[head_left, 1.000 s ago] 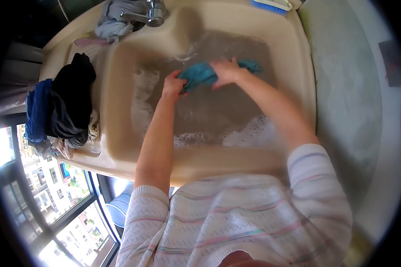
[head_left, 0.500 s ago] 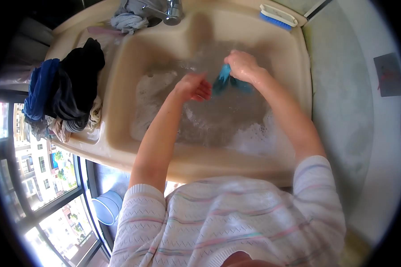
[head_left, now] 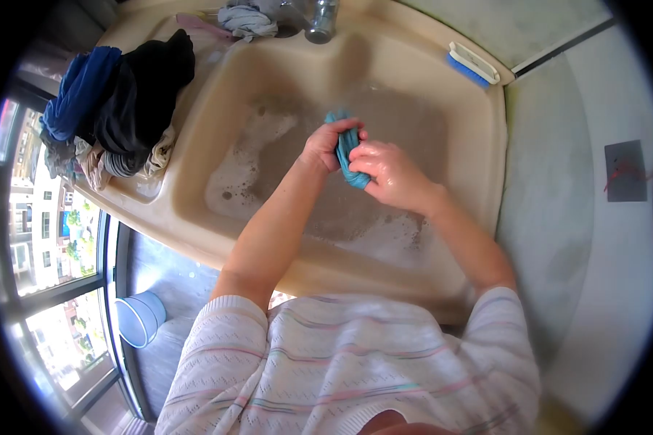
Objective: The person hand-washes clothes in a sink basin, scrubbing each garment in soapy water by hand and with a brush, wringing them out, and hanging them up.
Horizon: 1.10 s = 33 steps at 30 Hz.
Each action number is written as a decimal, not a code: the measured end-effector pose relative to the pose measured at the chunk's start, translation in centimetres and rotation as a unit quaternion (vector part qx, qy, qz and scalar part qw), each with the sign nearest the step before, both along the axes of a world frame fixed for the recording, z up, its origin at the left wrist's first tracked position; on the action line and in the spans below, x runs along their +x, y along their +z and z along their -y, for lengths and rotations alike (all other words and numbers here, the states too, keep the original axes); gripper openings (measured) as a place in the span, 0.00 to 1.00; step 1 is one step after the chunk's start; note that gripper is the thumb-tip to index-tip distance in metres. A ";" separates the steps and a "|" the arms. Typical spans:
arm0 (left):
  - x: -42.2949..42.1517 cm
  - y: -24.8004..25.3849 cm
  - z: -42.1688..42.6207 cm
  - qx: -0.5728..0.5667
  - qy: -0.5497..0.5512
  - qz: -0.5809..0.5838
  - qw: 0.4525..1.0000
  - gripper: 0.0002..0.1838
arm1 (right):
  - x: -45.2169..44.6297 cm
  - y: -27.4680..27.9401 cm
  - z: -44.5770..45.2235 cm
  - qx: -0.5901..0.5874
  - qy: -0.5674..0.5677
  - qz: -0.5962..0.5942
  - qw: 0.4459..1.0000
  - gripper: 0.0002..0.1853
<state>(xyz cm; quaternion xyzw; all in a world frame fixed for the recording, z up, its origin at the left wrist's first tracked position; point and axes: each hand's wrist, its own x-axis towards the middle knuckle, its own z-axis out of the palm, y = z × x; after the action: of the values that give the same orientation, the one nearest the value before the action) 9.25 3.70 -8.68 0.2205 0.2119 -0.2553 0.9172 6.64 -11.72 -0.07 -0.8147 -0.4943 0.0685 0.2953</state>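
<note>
A teal cloth [head_left: 350,158] is bunched into a narrow bundle above the murky, soapy water in the beige sink [head_left: 196,145]. My left hand [head_left: 328,143] has its fingers wrapped round the upper part of the cloth. Wet and shiny, my right hand [head_left: 390,172] grips the lower part from the right. The two hands are close together, near the middle of the basin.
Dark and blue clothes [head_left: 134,94] are piled on the sink's left ledge. A grey cloth [head_left: 247,22] lies beside the faucet [head_left: 321,22]. The brush [head_left: 473,65] rests at the back right corner. A light blue bucket [head_left: 140,319] stands on the floor, lower left.
The cloth, stretched between both hands and then hanging from my right hand, is now bunched up. My left hand, empty half a second ago, has taken hold of it. The view has shifted.
</note>
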 end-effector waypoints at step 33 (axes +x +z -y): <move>-0.4 -1.2 2.8 0.598 -0.117 0.113 0.785 0.13 | 9.6 -9.1 -5.8 0.349 -0.334 -0.530 0.697 0.04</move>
<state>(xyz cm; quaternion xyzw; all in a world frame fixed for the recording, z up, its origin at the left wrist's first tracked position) 8.81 0.87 -9.86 0.7751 0.1892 -0.1565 0.5822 16.22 -5.97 -9.16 -0.5935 0.0606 0.2081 0.7751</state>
